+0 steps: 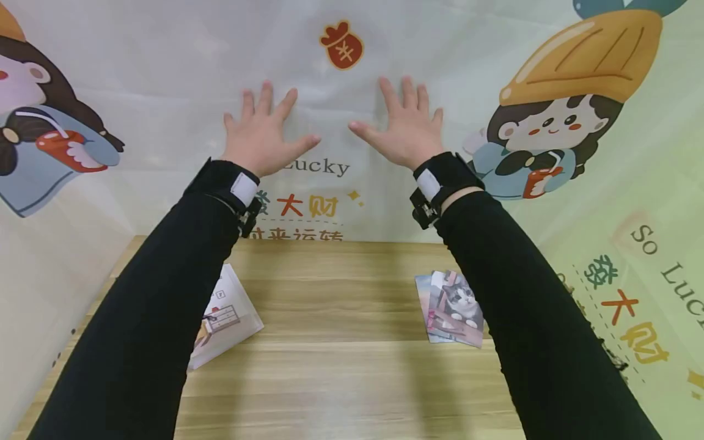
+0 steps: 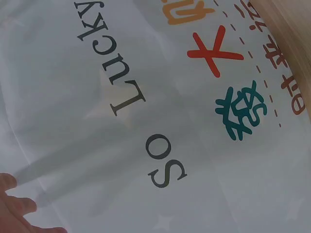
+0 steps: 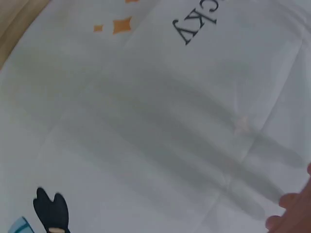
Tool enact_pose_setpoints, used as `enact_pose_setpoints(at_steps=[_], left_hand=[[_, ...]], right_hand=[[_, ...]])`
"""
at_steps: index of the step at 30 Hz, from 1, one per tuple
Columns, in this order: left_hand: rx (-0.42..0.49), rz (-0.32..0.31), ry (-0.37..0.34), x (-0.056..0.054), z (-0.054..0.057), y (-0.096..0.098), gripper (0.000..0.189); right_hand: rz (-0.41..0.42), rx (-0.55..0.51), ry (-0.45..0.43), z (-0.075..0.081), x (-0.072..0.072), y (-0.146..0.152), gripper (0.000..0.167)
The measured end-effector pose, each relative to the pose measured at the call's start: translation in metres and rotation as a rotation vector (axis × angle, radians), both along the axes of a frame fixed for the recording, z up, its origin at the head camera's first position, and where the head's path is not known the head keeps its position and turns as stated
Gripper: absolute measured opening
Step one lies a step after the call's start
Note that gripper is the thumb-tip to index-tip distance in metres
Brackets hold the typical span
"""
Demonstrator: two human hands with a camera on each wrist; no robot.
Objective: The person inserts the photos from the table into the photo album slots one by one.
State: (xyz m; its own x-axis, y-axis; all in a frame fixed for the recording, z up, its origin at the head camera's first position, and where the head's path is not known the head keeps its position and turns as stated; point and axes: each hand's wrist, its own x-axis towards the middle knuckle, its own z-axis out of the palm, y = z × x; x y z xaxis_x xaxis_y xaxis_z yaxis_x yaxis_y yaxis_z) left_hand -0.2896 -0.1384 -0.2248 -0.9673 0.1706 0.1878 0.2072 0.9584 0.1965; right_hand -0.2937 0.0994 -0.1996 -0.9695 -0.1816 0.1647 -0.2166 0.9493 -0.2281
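Both hands are raised in front of a printed cloth [image 1: 181, 122], fingers spread and straight, holding nothing. The left hand [image 1: 261, 131] is left of the printed red bag, and the right hand [image 1: 407, 125] is to its right. Below the left forearm lies a white pouch or packet [image 1: 233, 324] with a printed drawing, partly hidden by the sleeve. Beside the right forearm, a card with a cat picture [image 1: 459, 308] overlaps a bluish card [image 1: 422, 293] on the table. Only some fingertips of each hand show in the wrist views.
A wooden table [image 1: 330, 342] runs up to the hanging cloth, which also drapes along both sides. Black bands with small cameras sit on the left wrist [image 1: 228, 186] and the right wrist [image 1: 442, 180]. Small dark specks dot the cloth's lower left.
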Motion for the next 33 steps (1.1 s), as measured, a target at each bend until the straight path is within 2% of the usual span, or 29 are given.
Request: enact_pose_setpoints(at_steps=[5, 10, 14, 18, 23, 27, 30, 33], left_hand=[[0.072, -0.056, 0.16, 0.009, -0.009, 0.005, 0.077], [0.18, -0.095, 0.283, 0.019, -0.025, 0.01, 0.061], [0.247, -0.116, 0.308, 0.026, -0.041, 0.011, 0.05], [0.293, -0.109, 0.291, 0.035, -0.062, 0.011, 0.042], [0.354, -0.088, 0.266, 0.044, -0.095, 0.008, 0.031], [0.406, -0.061, 0.246, 0.051, -0.127, -0.001, 0.026], [0.439, -0.002, 0.212, 0.06, -0.156, -0.013, 0.026], [0.458, 0.087, 0.171, 0.073, -0.183, -0.026, 0.027]], right_hand=[[0.035, -0.155, 0.151, -0.013, 0.007, -0.006, 0.084], [0.084, -0.287, 0.231, -0.032, 0.013, -0.006, 0.079], [0.133, -0.377, 0.217, -0.051, 0.019, -0.004, 0.073], [0.158, -0.436, 0.172, -0.072, 0.025, -0.002, 0.064], [0.172, -0.471, 0.137, -0.099, 0.031, -0.003, 0.055], [0.163, -0.497, 0.124, -0.122, 0.035, -0.003, 0.047], [0.142, -0.516, 0.106, -0.143, 0.038, -0.002, 0.039], [0.118, -0.51, 0.076, -0.167, 0.041, -0.001, 0.032]])
